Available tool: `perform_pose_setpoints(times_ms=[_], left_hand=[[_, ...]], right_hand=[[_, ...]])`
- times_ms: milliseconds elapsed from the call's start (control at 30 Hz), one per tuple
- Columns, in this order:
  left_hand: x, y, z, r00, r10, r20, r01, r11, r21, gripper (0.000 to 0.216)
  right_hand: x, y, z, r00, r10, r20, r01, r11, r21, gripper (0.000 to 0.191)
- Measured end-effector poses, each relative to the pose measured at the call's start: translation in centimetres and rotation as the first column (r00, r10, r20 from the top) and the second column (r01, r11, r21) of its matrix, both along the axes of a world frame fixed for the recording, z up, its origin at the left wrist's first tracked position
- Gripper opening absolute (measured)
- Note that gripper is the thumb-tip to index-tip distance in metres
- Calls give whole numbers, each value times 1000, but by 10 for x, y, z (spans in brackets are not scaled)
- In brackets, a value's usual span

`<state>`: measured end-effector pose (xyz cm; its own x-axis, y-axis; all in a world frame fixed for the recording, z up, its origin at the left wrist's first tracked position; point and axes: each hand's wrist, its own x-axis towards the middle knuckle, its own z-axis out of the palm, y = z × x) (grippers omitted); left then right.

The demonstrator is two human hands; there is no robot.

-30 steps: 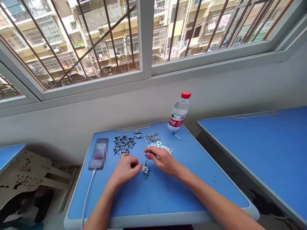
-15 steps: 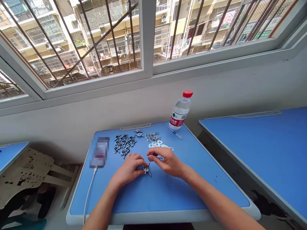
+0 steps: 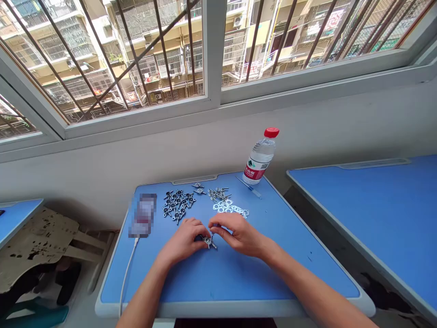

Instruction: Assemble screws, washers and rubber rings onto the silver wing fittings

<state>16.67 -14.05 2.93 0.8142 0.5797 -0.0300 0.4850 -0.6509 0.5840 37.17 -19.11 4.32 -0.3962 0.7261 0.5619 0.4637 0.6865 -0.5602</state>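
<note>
1. Left hand [image 3: 184,239] grips the near-side metal part [image 3: 210,243] between thumb and fingers, low over the blue desk [image 3: 259,273]
2. Right hand [image 3: 241,234] pinches a small piece [image 3: 212,236], mostly hidden by its fingertips, at the top of that metal part
3. Beyond the hands lie a cluster of dark metal parts [image 3: 177,203], a heap of bolts [image 3: 218,194] and some flat white plates [image 3: 230,207]
4. A red-capped bottle [image 3: 258,163] stands at the far edge beside a thin blue tool [image 3: 250,187]; a phone [image 3: 142,215] lies at left, cable [image 3: 127,269] attached
</note>
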Motion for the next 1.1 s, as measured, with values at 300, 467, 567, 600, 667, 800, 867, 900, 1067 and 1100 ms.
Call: perform_pose_setpoints(times_ms=[300,467,567,600,667,800,867,900,1067,1100], left_hand=[[0,-1,3,1000,0,-18,0,1000,-3,12],[1,-1,3,999,3,-46,-2,1000,24,8],[2,-1,4,998,8,-55,-6,999,39,7],[2,-2,4,999,10,-54,-8,999,41,8],[3,-2,4,999,13,-48,-11,999,43,9],[3,-2,3,999,1,-39,1,999,32,10],[3,-2,2,999,-5,-33,6,1000,30,11],[3,-2,1,1000,-5,-27,6,999,33,12],[3,-3,-1,1000,6,-10,-6,999,52,16],[3,-3,-1,1000,7,-12,-6,999,53,15]], right_hand=[[-1,1,-1,1000,-15,17,14,999,37,20],[-4,-2,2,998,22,52,-26,996,86,20],[-9,-4,3,995,59,78,-67,992,111,22],[-10,-4,3,994,67,83,-76,991,113,23],[-12,-4,2,996,57,74,-65,991,114,24],[-12,-2,-1,999,-37,36,33,995,98,22],[-12,-2,-3,998,-61,30,58,994,89,24],[-13,-2,-3,997,-68,29,65,994,88,25],[-17,-5,2,999,-17,29,14,996,90,30],[-18,-6,3,1000,-3,29,1,997,78,30]])
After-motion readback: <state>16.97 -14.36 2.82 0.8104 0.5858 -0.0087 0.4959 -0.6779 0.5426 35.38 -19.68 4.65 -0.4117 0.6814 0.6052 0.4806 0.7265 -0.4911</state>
